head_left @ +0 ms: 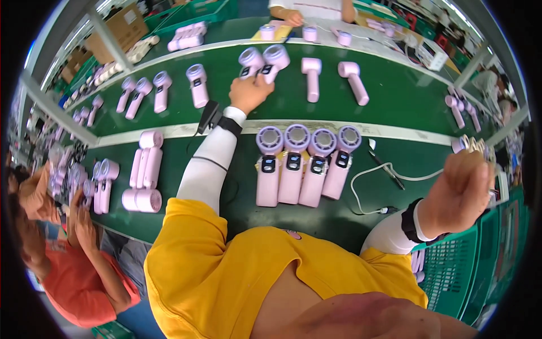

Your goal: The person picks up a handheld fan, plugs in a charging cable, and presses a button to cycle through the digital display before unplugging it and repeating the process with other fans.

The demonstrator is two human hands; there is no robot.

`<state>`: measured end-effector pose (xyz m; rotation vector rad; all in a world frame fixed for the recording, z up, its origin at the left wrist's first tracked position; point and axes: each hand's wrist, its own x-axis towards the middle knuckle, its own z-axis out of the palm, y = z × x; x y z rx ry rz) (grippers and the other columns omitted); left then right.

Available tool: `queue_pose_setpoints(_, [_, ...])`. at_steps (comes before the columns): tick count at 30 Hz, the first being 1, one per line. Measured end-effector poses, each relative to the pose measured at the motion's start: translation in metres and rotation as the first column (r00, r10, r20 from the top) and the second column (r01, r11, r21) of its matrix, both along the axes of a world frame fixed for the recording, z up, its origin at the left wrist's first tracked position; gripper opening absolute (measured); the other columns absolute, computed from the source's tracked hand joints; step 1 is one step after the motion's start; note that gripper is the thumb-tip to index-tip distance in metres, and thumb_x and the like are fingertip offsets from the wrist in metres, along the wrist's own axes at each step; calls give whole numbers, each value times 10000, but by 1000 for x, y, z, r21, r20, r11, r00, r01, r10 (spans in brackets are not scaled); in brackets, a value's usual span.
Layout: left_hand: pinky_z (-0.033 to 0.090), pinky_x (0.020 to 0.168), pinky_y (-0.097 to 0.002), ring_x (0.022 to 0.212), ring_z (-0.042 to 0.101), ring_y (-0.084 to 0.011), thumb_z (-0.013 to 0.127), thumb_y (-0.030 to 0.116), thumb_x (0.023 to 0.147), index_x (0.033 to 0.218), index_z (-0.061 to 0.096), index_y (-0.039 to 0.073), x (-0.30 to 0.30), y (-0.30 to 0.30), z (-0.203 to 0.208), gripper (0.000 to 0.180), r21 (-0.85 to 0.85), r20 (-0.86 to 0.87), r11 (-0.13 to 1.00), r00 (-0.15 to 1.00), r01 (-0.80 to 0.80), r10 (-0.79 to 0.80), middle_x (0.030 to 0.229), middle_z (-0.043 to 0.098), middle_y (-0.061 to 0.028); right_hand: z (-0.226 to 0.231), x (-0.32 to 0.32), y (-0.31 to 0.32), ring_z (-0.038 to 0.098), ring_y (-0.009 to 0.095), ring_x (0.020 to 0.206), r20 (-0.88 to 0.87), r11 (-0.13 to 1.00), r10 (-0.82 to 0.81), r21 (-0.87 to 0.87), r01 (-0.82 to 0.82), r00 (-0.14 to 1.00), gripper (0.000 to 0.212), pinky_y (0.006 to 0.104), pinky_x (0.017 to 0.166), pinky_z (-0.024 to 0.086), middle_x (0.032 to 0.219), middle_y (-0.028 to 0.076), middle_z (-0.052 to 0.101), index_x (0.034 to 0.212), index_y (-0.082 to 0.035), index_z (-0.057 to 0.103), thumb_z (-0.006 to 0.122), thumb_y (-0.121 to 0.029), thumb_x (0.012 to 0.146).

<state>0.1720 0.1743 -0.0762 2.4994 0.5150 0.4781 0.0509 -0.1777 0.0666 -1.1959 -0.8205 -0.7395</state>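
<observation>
Broadly, a green bench (406,157) spans the frame, with a green crate (454,265) at lower right. Four pink handheld fans (292,186) lie side by side at centre. Near the right edge, the right hand (457,195) has curled fingers; I cannot tell whether they hold anything. At upper centre, the left hand (250,93) grips two pink fans (275,57). Right of centre lie a white cable (418,179) and a slim dark tool (398,179).
</observation>
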Motion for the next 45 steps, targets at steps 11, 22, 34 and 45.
queue_pose_setpoints(11, [388,624,-425,748,461,-391,655,226,592,709,544,20,-160,-103,93,262,453,747,869,447,199,-491,838,469,-246,-29,-22,90,458,73,640,-293,791,-133,-607,-76,947,249,187,568,351,780,40,568,882,10,557,487,-227,865])
queue_pose_setpoints(22, [412,627,-304,758,498,-227,518,132,769,931,513,9,-213,-101,113,204,-227,715,431,450,873,-536,901,505,-168,-25,-50,81,537,146,723,-554,856,454,56,-513,698,397,242,607,436,847,116,559,954,33,499,532,-309,756])
queue_pose_setpoints(34, [417,616,-265,759,488,-171,453,71,789,1205,299,-2,-209,-98,117,449,-573,723,161,588,803,-363,988,456,-109,-13,-55,72,561,182,568,-623,877,356,-34,-479,697,474,246,495,454,730,138,567,943,46,480,573,-343,688])
queue_pose_setpoints(45, [457,617,-334,719,529,-207,495,-4,735,1121,283,45,-198,-104,105,443,-730,682,-294,689,618,-246,949,476,-113,-15,-42,77,575,172,660,-697,783,431,-26,-621,573,375,280,623,473,835,108,576,948,19,511,530,-277,719])
